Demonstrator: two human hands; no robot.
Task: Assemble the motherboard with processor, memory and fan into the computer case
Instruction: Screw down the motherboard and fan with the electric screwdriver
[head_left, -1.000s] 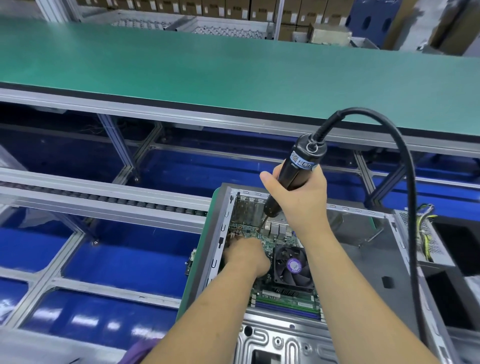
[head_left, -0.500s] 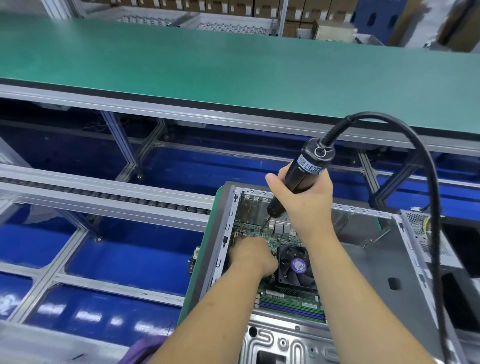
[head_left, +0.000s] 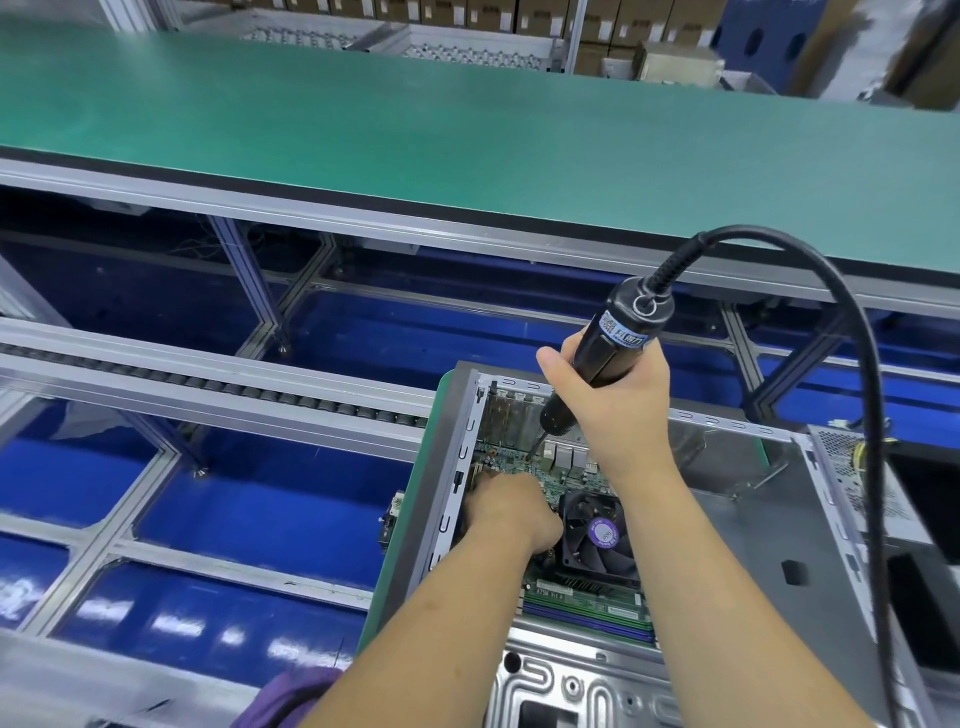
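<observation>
**Driving a screw into the motherboard inside the case**

The motherboard (head_left: 550, 467) lies flat in the left half of the open computer case (head_left: 727, 530), which rests on its side. Its black fan (head_left: 597, 535) sits mid-board, and the memory (head_left: 587, 613) lies along the near edge. The left hand (head_left: 511, 512) rests on the board just left of the fan, knuckles up; its fingers curl downward out of sight, so I cannot tell whether they hold anything. The right hand (head_left: 613, 400) is wrapped around a black electric screwdriver (head_left: 608, 348), tilted, its bit tip touching the board near the far edge. A thick black cable (head_left: 852, 332) arcs from the tool's top down the right side. Beyond the case stand a roller conveyor (head_left: 208, 387) and a green worktop (head_left: 415, 130).
</observation>
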